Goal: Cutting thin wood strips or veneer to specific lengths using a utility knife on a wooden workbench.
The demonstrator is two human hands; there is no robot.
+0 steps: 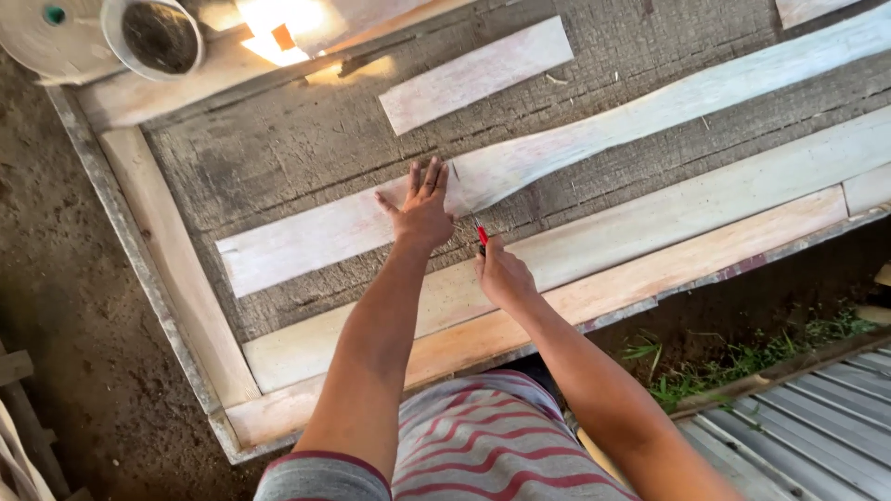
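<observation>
A long pale wooden strip (371, 227) is pressed flat by the open left hand (422, 211); a red-tipped tool, perhaps a pen (482, 237), is gripped by the right hand (503, 275).

Dirt floor (56, 278), grass (705, 371) (beside corrugated sheets (798, 436)), bright sunlight patch (278, 28).

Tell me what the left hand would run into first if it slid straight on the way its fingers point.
The left hand lies flat on a long pale strip, fingers pointing up the bench. Past the strip's far edge comes bare grey board, then probably the short pale wood piece; depth is unclear.
</observation>
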